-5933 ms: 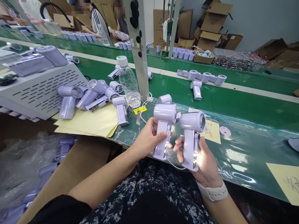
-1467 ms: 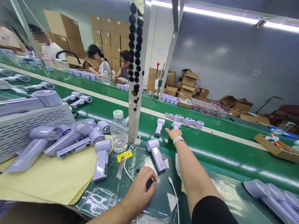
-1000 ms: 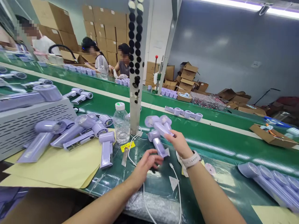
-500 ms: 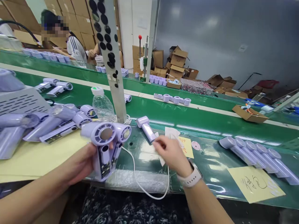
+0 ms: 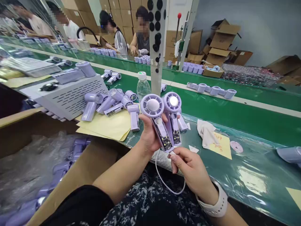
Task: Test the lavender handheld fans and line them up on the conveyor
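Note:
Two purple handheld fans (image 5: pixel 162 131) are in my left hand (image 5: pixel 149 136), side by side with their round heads up. Their handles lack front covers, so circuit boards show. My left fingers wrap behind the handles and are partly hidden. My right hand (image 5: pixel 194 166) pinches the white plug of a charging cable (image 5: pixel 174 192) at the bottom end of the nearer fan. Whether the plug sits inside the fan's port I cannot tell. The cable hangs in a loop below. Behind the held fans, another purple fan (image 5: pixel 182 124) lies on the table, partly covered.
A pile of fans (image 5: pixel 108 105) lies on yellow paper (image 5: pixel 105 130) to the left, beside a vented grey case (image 5: pixel 80 94). A water bottle (image 5: pixel 143 88) stands by the metal post (image 5: pixel 156 72). A cloth (image 5: pixel 206 131) lies right. An open carton (image 5: pixel 98 163) is at lower left. Co-workers sit across.
The view has swung left. My right hand has left the fan on the table and come to the bottom of the held fans, with the plug between its fingers. Both fans remain in my left hand.

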### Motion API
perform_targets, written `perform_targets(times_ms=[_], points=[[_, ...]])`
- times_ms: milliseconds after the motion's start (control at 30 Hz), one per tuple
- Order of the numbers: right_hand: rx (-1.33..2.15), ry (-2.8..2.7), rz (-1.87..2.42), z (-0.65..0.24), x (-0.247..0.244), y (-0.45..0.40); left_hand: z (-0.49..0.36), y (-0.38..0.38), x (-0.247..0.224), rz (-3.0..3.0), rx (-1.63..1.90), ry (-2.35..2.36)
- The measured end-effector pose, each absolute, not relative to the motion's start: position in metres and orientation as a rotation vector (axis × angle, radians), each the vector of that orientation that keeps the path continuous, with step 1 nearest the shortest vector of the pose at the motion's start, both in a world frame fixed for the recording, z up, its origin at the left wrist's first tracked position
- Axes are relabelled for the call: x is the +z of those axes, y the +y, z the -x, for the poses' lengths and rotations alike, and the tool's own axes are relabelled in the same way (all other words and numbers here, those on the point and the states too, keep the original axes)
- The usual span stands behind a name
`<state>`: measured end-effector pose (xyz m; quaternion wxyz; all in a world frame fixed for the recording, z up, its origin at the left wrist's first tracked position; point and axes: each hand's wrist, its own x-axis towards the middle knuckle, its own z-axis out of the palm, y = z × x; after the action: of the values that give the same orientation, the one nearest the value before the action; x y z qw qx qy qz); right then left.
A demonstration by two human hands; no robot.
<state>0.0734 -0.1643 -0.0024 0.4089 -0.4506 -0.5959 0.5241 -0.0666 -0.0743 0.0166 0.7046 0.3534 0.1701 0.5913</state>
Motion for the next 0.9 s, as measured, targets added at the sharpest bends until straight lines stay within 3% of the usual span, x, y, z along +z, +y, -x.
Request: perform_targets(times_ms=[133, 500, 733, 900], points=[[1.235, -1.279, 1.112, -0.061, -0.013, -0.171, 0.058, -0.075, 0.012, -0.756, 1.265, 0.340], [1.440, -0.942, 1.028, -0.043, -0.029, -0.178, 0.058, -0.085, -0.002, -0.681, 1.378, 0.337], [1.036, -1.614, 1.028, -0.062, -0.009, -0.174, 0.064, -0.082, 0.010, -0.491, 1.312, 0.285], [0.954, -1.476, 1.126, -0.062, -0.008, -0.172, 0.067, -0.084, 0.023, -0.454, 1.290, 0.289]])
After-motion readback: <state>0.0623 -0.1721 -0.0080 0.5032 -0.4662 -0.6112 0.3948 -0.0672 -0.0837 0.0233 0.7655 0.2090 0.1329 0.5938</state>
